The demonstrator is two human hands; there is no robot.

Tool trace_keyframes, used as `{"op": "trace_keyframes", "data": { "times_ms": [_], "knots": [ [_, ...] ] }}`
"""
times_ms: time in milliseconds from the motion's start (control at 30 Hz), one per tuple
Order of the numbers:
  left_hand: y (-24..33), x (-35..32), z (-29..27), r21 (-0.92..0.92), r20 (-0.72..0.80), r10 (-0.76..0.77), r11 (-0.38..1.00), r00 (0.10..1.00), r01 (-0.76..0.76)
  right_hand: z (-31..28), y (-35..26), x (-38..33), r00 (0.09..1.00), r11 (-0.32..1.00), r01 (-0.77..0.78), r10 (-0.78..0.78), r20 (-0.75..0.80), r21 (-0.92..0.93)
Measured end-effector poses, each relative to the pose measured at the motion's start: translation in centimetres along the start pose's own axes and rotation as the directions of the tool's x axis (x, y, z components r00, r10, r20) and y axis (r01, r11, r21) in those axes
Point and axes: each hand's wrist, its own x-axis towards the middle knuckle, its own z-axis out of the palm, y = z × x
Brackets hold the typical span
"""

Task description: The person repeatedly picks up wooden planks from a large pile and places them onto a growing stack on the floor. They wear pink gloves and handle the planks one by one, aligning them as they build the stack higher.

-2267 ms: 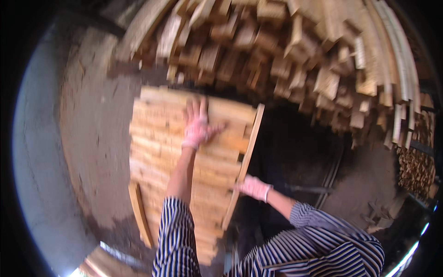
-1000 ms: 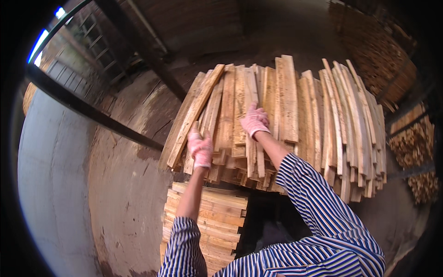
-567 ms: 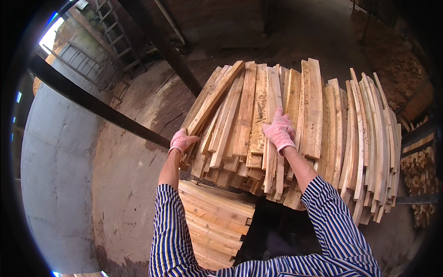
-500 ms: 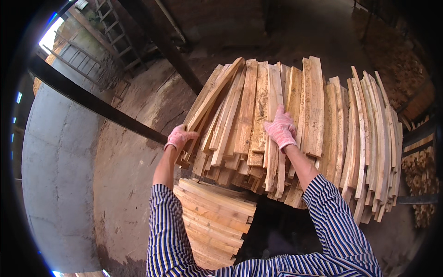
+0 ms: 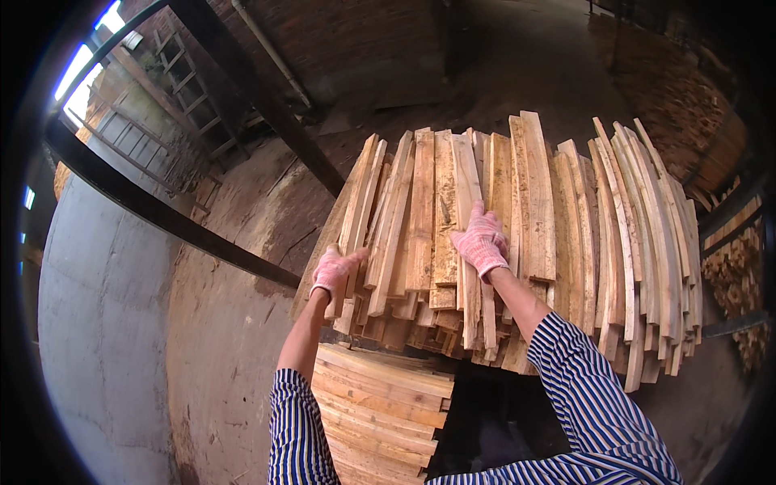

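Observation:
A broad pile of long, rough-sawn wooden slats (image 5: 423,210) lies in front of me, their near ends uneven. Both my hands wear pink knit gloves. My left hand (image 5: 338,271) is closed round the near part of a wooden slat (image 5: 356,198) at the pile's left side, its thumb side pointing right across neighbouring pieces. Near the middle, my right hand (image 5: 482,241) grips a pale slat (image 5: 466,174) from above, thumb on its left. The undersides of both grips are hidden.
A second stack of slats (image 5: 376,404) lies crosswise below, nearer my body. Dark metal bars (image 5: 178,214) run along the left, beside a curved grey wall (image 5: 105,299). A ladder (image 5: 190,85) leans at the far left. More wood (image 5: 735,279) is piled at the right.
The slat at the left that lay slanted across others now lies in line with the pile. My left hand has shifted right relative to the pile; my right hand stays on its slat. The view has tilted slightly.

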Motion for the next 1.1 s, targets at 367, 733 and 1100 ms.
{"op": "trace_keyframes", "data": {
  "times_ms": [367, 733, 1100],
  "knots": [
    [-3.5, -12.0, -1.2, -0.817, 0.23, 0.294, 0.577, 0.928, 0.02, -0.9, 1.8, -8.9, 0.964, 0.399, -0.05, -0.222, 0.149, 0.915],
    [-20.9, -39.9, 12.4, -0.755, -0.315, 0.128, 0.567, 0.94, -0.33, 20.3, 2.6, -34.3, 0.635, 0.248, -0.074, -0.736, 0.237, 0.966],
    [-37.6, -53.8, 9.2, -0.855, -0.517, -0.125, 0.018, 0.847, -0.519, 27.0, -6.9, -53.7, 0.006, 0.454, 0.012, -0.891, 0.453, 0.891]
  ]
}}
